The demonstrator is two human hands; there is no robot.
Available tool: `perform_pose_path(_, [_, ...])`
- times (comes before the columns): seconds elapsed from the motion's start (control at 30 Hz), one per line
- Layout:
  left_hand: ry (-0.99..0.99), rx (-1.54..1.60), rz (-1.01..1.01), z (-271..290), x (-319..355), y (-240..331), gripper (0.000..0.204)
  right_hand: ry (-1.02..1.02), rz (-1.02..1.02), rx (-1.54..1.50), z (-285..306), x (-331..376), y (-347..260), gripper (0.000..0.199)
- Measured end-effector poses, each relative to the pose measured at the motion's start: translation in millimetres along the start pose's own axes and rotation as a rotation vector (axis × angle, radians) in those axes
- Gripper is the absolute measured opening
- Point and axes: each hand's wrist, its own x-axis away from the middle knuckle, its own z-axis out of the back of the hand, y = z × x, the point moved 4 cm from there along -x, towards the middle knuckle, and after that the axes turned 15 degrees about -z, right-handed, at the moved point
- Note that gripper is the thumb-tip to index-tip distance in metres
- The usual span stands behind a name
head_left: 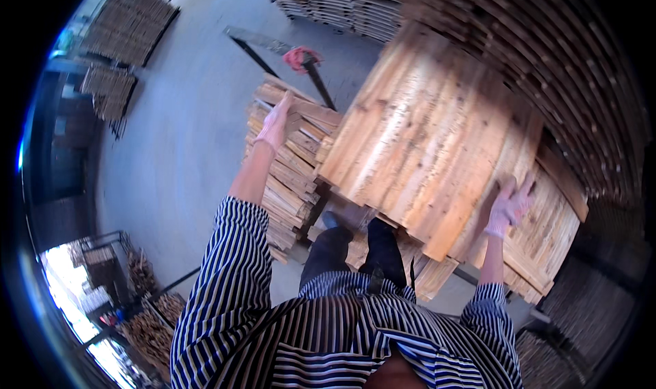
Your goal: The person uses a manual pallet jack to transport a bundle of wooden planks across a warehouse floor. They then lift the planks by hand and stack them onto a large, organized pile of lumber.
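A wide panel of light wooden planks (424,136) is tilted up in front of me, lifted off the stack. My right hand (511,206), in a pale glove, grips its right edge. My left hand (276,124), also gloved, rests on top of a lower pile of planks (290,177) to the left. My legs in dark trousers stand between the two piles.
Tall stacks of wooden boards (581,81) rise at the right and the back. A dark metal bar with a red rag (301,57) lies on the grey concrete floor (184,129). More bundles of wood (130,27) stand at the far left.
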Motion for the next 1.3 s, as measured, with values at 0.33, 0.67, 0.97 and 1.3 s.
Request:
perform_pose_path(0.33, [0.540, -0.023, 0.628, 270, 215, -260, 0.046, -1.304, 0.904, -0.378, -22, 409, -143, 0.050])
perform_pose_path(0.67, [0.553, 0.110, 0.661, 272, 231, -451, 0.033, -1.661, 0.152, 0.306, -355, 558, -116, 0.075])
perform_pose_path(0.97, [0.488, 0.183, 0.428, 276, 93, -642, 0.085, -1.712, -0.227, 0.229, -586, 644, -125, 0.102])
perform_pose_path(1.3, [0.762, -0.138, 0.567, 255, -22, -690, 0.127, -1.655, -0.605, 0.214, -672, 658, -117, 0.122])
